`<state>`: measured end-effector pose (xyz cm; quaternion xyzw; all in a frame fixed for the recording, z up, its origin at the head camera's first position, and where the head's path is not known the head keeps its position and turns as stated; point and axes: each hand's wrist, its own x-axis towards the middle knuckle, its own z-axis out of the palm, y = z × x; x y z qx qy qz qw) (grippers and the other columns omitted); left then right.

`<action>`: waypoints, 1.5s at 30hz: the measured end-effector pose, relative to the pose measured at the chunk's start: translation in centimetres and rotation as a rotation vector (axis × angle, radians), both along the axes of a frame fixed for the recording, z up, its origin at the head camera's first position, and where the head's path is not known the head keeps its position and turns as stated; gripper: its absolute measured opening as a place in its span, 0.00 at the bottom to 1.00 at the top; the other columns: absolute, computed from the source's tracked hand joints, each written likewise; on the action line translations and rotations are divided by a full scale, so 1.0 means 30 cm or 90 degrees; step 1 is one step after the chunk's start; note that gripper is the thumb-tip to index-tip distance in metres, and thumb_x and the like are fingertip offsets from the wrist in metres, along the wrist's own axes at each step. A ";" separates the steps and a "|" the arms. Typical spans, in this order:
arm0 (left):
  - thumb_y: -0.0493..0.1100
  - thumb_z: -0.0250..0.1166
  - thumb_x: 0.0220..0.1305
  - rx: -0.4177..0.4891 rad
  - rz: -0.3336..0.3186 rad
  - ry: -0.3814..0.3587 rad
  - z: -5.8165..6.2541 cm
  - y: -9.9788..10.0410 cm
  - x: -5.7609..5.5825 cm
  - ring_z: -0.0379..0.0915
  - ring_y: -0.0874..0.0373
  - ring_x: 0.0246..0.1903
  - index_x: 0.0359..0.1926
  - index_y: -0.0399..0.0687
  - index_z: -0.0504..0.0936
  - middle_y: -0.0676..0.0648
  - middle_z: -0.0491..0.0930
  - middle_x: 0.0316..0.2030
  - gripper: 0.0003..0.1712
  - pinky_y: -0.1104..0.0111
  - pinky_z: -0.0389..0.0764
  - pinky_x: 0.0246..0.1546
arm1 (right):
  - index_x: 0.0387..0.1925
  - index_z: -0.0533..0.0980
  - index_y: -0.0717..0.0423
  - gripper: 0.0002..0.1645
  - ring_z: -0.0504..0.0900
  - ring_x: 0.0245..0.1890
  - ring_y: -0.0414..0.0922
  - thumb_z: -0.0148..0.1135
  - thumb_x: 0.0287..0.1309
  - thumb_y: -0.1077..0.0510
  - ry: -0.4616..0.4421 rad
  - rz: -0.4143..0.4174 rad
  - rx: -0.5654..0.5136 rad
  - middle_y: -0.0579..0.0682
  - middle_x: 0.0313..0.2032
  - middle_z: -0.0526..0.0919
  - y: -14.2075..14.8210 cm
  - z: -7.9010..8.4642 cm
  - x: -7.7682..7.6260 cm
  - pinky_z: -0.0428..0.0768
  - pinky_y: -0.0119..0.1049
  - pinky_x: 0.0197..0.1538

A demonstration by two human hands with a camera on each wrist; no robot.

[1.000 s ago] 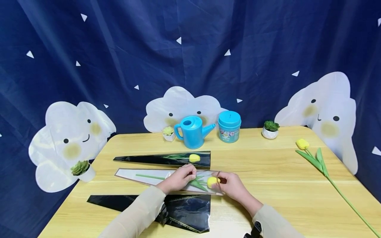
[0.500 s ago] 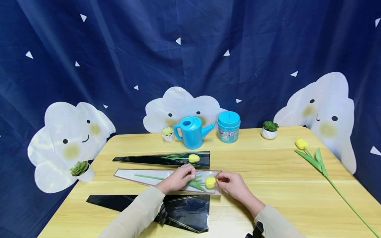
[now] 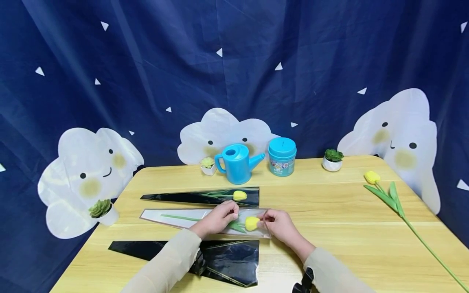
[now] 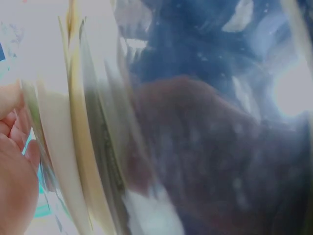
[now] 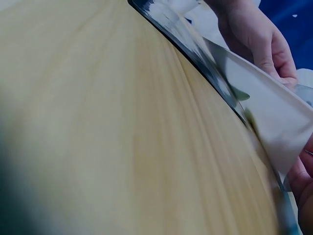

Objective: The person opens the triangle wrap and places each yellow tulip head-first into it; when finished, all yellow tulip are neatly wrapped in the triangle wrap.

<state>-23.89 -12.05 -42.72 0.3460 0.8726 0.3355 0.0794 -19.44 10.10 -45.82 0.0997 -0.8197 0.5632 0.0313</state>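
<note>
A yellow tulip (image 3: 251,224) with a green stem lies inside a clear-fronted, white-backed flower sleeve (image 3: 154,214), its bloom toward the wide right end. My left hand (image 3: 218,217) pinches the sleeve's film over the leaves, hiding part of the stem. At the sleeve's mouth, my right hand (image 3: 280,226) has curled fingers and thumb at the tip of the bloom, with the brown-edged film bowed over the fingertips. In the right wrist view the left hand (image 5: 259,46) grips the raised film. Glossy film fills much of the left wrist view.
A black sleeve (image 3: 172,197) holding another tulip (image 3: 239,195) lies behind, and a second black sleeve (image 3: 234,256) in front. A loose tulip (image 3: 371,177) lies at right. A watering can (image 3: 237,165), blue jar (image 3: 282,156) and several potted succulents (image 3: 332,160) stand around the edges.
The tulip has slid left, deeper into the sleeve, and the right hand has followed it. The sleeve has shifted slightly left, while the left hand keeps nearly the same place.
</note>
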 end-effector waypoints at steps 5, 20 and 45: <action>0.37 0.55 0.66 0.003 0.003 -0.014 -0.001 -0.002 0.000 0.62 0.59 0.34 0.29 0.48 0.68 0.54 0.67 0.31 0.07 0.68 0.65 0.38 | 0.21 0.78 0.62 0.08 0.81 0.38 0.48 0.71 0.43 0.63 0.006 -0.004 -0.006 0.55 0.33 0.85 -0.021 -0.001 -0.002 0.73 0.28 0.35; 0.38 0.52 0.67 -0.001 0.007 -0.026 -0.025 -0.019 -0.004 0.62 0.60 0.33 0.30 0.47 0.68 0.54 0.66 0.30 0.07 0.69 0.65 0.35 | 0.29 0.82 0.62 0.09 0.80 0.39 0.46 0.72 0.42 0.63 -0.035 -0.028 -0.043 0.54 0.33 0.85 -0.055 -0.015 -0.003 0.74 0.30 0.39; 0.46 0.59 0.64 0.040 0.043 -0.033 0.064 -0.139 0.125 0.68 0.48 0.47 0.61 0.49 0.66 0.44 0.63 0.54 0.25 0.58 0.73 0.44 | 0.48 0.75 0.69 0.23 0.80 0.31 0.32 0.63 0.56 0.55 -0.087 -0.163 0.055 0.46 0.36 0.84 0.545 0.082 0.135 0.76 0.27 0.36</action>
